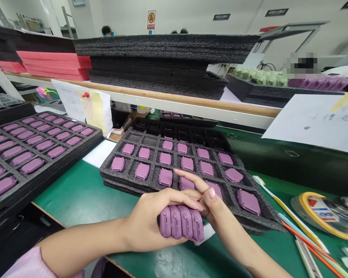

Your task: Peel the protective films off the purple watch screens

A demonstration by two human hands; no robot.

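Four purple cases (181, 223) gripped in left hand (150, 218), at near side of foam tray (113, 179). Right hand (216, 206) held beside cases, index finger (192, 178) extended over tray; other fingers partly hidden, grip cannot be told.

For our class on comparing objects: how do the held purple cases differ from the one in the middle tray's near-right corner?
The held cases are bunched side by side; the corner case sits alone in its compartment. The held cases show their narrow edges; the corner case shows its broad face. All are purple.
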